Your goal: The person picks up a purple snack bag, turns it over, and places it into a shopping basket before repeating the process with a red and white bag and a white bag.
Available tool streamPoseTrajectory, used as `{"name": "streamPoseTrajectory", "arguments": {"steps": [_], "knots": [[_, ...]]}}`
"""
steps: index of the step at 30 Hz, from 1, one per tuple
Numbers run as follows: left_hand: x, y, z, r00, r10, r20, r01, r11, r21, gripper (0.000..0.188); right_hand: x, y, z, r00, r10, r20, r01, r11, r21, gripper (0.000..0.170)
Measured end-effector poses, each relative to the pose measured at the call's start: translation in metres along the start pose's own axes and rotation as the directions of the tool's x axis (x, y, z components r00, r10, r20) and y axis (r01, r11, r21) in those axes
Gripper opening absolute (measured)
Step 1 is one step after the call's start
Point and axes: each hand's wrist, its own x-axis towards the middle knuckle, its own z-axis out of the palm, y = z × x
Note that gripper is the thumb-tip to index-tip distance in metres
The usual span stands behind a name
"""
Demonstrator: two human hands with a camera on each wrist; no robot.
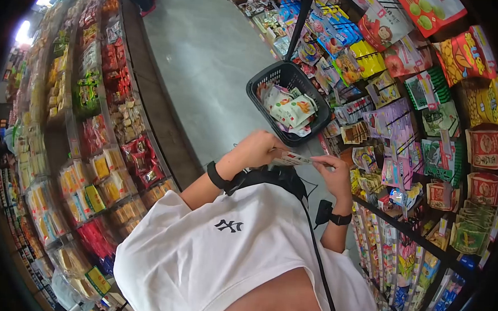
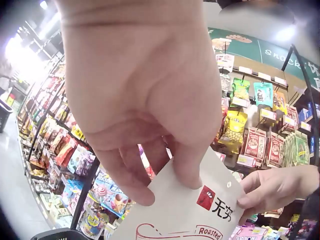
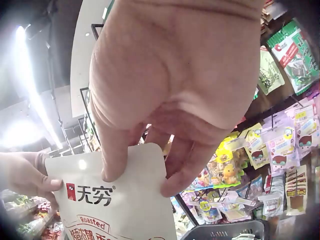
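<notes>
Both hands grip a white snack packet [image 1: 291,158] in front of the waist. Its face carries a red logo, black characters and the word "Roasted". In the head view the left hand [image 1: 255,149] holds the left end, and the right hand [image 1: 335,172] pinches the right end. From the left wrist, thumb and fingers of the left hand [image 2: 145,95] pinch the packet [image 2: 185,220] along its edge. The right wrist view shows the right hand [image 3: 175,70] with its thumb on the packet's printed face [image 3: 135,195] near the top corner, fingers behind.
A black shopping basket [image 1: 271,73] with a long handle stands just beyond the hands, several white snack packets [image 1: 293,110] inside. Hanging snack bags [image 1: 394,126] line the right side. Shelves of packaged goods [image 1: 99,170] run along the left, with a grey floor [image 1: 181,45] between.
</notes>
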Motion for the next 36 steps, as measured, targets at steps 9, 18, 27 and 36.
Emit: {"name": "streamPoseTrajectory", "arguments": {"steps": [9,18,27,36], "knots": [[0.060,-0.015,-0.024,0.999,-0.037,0.016,0.037,0.999,0.010,0.022,0.074,0.006,-0.025,0.990,-0.139,0.016,0.139,0.990,-0.007,0.016],[0.170,-0.051,-0.057,0.993,-0.112,0.035,0.103,0.972,0.209,0.019,0.160,0.027,-0.067,0.992,-0.124,0.018,0.120,0.982,0.145,0.015],[0.311,-0.160,-0.059,0.934,-0.314,0.173,0.185,0.836,0.516,0.018,0.162,0.073,-0.101,0.980,0.099,-0.175,-0.070,0.984,0.166,0.018],[0.423,-0.257,-0.003,0.955,-0.251,0.157,0.109,0.791,0.602,0.019,0.092,0.099,-0.061,0.789,0.468,-0.398,-0.355,0.876,0.325,0.018]]}}
